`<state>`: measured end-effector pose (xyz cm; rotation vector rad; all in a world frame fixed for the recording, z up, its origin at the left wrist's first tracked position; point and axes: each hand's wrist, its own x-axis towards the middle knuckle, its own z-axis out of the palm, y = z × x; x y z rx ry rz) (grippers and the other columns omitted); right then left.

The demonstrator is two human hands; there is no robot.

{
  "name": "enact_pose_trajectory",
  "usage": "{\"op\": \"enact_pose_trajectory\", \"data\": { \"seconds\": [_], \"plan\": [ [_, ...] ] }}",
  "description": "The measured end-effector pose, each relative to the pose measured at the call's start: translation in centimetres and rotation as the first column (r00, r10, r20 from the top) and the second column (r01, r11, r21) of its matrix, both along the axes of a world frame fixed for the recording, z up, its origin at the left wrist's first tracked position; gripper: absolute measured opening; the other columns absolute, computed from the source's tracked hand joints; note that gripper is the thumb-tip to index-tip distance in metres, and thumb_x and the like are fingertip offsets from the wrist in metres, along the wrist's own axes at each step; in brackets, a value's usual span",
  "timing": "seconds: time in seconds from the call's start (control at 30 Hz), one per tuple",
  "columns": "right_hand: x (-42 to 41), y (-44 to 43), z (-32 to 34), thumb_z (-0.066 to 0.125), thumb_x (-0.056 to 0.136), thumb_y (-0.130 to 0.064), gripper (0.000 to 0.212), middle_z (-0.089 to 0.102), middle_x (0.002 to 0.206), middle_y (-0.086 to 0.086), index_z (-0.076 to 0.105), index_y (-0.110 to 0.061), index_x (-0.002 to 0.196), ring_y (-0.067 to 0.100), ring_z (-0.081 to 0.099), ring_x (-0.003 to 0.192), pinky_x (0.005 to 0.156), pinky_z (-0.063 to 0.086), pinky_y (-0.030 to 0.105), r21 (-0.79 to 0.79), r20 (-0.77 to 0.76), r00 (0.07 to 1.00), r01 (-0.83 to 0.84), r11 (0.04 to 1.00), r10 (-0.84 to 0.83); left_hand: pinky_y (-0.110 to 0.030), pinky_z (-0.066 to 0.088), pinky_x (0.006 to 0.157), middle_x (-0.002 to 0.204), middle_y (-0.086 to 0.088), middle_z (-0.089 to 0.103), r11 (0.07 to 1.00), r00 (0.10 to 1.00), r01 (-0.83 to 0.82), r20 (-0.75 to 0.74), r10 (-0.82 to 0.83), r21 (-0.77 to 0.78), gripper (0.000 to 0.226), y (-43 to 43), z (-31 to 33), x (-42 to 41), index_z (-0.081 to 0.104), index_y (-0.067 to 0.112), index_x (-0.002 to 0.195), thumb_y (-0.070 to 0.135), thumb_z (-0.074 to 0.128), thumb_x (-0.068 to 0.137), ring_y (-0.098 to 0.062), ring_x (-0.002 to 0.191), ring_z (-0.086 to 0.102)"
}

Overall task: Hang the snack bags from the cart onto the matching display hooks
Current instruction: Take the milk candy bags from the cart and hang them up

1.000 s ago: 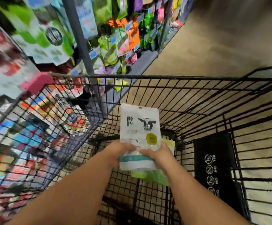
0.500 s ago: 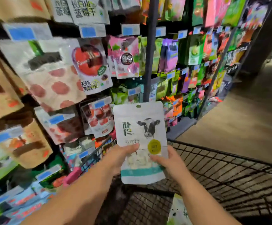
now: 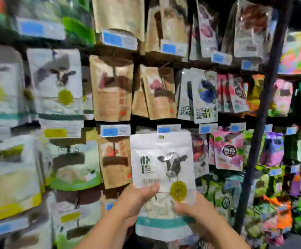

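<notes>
My left hand [image 3: 135, 200] pinches the cow bag [image 3: 162, 168] near its lower left, thumb laid across the front. My right hand [image 3: 194, 209] is clamped on the lower right edge, fingers curled behind it. Between them the bag stands upright in front of the display. Its hang hole [image 3: 161, 136] at the top is on no hook. Through the clear window low on the bag I can see pale white pieces [image 3: 159, 207] inside.

I judge this the matching step: bag in hand, not yet hung. The same cow print shows, blurred, on the hanging cow bags [image 3: 56, 83] up and to the left. Just behind mine hang brown paper bags [image 3: 112, 88], with blueberry bags [image 3: 204, 97] to the right, both the wrong rows. The next move calls for carrying the bag up and left and threading the hole onto that hook, which its bags hide. The cart is out of view.
</notes>
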<state>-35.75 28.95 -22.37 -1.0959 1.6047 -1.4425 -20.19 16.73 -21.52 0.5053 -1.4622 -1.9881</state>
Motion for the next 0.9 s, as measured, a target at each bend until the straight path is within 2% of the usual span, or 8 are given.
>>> {"op": "enact_pose_trajectory", "data": {
  "seconds": [0.1, 0.2, 0.27, 0.37, 0.53, 0.6, 0.7, 0.9],
  "plan": [
    [2.7, -4.0, 1.6, 0.083, 0.060, -0.017, 0.039, 0.075, 0.103, 0.011, 0.073, -0.008, 0.097, 0.023, 0.070, 0.099, 0.094, 0.053, 0.047, -0.018, -0.076, 0.997, -0.031, 0.999, 0.029, -0.053, 0.051, 0.095, 0.113, -0.018, 0.070, 0.997, 0.994, -0.083, -0.079, 0.082, -0.008, 0.068, -2.6, 1.5, 3.6, 0.063, 0.003, 0.120, 0.013, 0.082, 0.056, -0.035, 0.105, 0.067],
    [6.2, -6.8, 3.4, 0.084, 0.071, -0.010, 0.033, 0.074, 0.088, -0.007, 0.069, -0.021, 0.098, 0.004, 0.068, 0.075, 0.059, 0.053, 0.015, -0.065, -0.065, 0.998, -0.015, 0.998, 0.011, -0.041, 0.059, 0.081, 0.107, -0.019, 0.072, 0.980, 0.972, -0.198, -0.130, 0.198, 0.015, 0.058, -4.7, 2.5, 7.1, 0.066, 0.000, 0.114, 0.008, 0.076, 0.057, -0.031, 0.097, 0.070],
    [8.6, -8.2, 5.0, 0.083, 0.068, -0.017, 0.029, 0.077, 0.087, -0.010, 0.076, -0.027, 0.095, -0.002, 0.070, 0.080, 0.063, 0.050, 0.009, -0.137, -0.113, 0.987, -0.130, 0.982, 0.114, -0.050, 0.052, 0.093, 0.110, -0.020, 0.071, 0.970, 0.962, -0.241, -0.130, 0.238, -0.006, 0.063, -5.9, 3.3, 9.3, 0.066, 0.001, 0.116, 0.014, 0.081, 0.057, -0.035, 0.103, 0.068],
    [11.3, -10.4, 6.9, 0.083, 0.066, -0.010, 0.041, 0.077, 0.100, 0.007, 0.075, -0.008, 0.106, 0.017, 0.073, 0.096, 0.076, 0.056, 0.022, -0.217, -0.076, 0.977, -0.211, 0.953, 0.199, -0.052, 0.048, 0.099, 0.112, -0.018, 0.070, 0.951, 0.945, -0.307, -0.135, 0.298, -0.046, 0.065, -7.6, 5.3, 12.2, 0.066, 0.003, 0.117, 0.021, 0.087, 0.058, -0.036, 0.106, 0.067],
    [14.6, -14.5, 10.2, 0.085, 0.063, -0.023, 0.039, 0.077, 0.097, 0.002, 0.076, -0.014, 0.101, 0.013, 0.073, 0.091, 0.080, 0.055, 0.024, -0.290, -0.130, 0.970, -0.234, 0.928, 0.204, -0.027, 0.058, 0.065, 0.102, -0.016, 0.074, 0.890, 0.885, -0.449, -0.174, 0.432, -0.076, 0.035, -10.0, 8.8, 15.8, 0.066, 0.000, 0.113, 0.011, 0.074, 0.081, -0.028, 0.094, 0.072],
    [15.4, -15.9, 11.4, 0.084, 0.072, -0.016, 0.032, 0.077, 0.098, 0.003, 0.075, -0.013, 0.102, 0.018, 0.073, 0.095, 0.090, 0.054, 0.037, -0.308, -0.140, 0.968, -0.241, 0.920, 0.206, -0.025, 0.057, 0.071, 0.102, -0.008, 0.075, 0.856, 0.852, -0.507, -0.201, 0.482, -0.096, 0.040, -10.7, 10.3, 16.9, 0.064, 0.007, 0.115, 0.019, 0.075, 0.079, -0.020, 0.093, 0.072],
    [16.6, -17.7, 13.2, 0.077, 0.078, -0.006, 0.026, 0.077, 0.096, 0.008, 0.074, -0.008, 0.103, 0.024, 0.073, 0.093, 0.090, 0.054, 0.042, -0.358, -0.105, 0.973, -0.230, 0.905, 0.206, -0.039, 0.054, 0.092, 0.104, -0.005, 0.075, 0.816, 0.814, -0.566, -0.234, 0.531, -0.117, 0.042, -11.7, 12.1, 18.1, 0.061, 0.014, 0.117, 0.023, 0.076, 0.079, -0.022, 0.099, 0.071],
    [18.4, -21.0, 16.3, 0.077, 0.076, -0.010, 0.029, 0.076, 0.097, 0.012, 0.072, -0.007, 0.104, 0.030, 0.073, 0.092, 0.092, 0.054, 0.051, -0.406, -0.066, 0.973, -0.230, 0.884, 0.222, -0.044, 0.056, 0.088, 0.102, -0.003, 0.074, 0.745, 0.764, -0.640, -0.258, 0.592, -0.189, 0.033, -13.1, 13.2, 19.5, 0.059, 0.019, 0.114, 0.023, 0.072, 0.085, -0.020, 0.093, 0.072]
  ]
}}
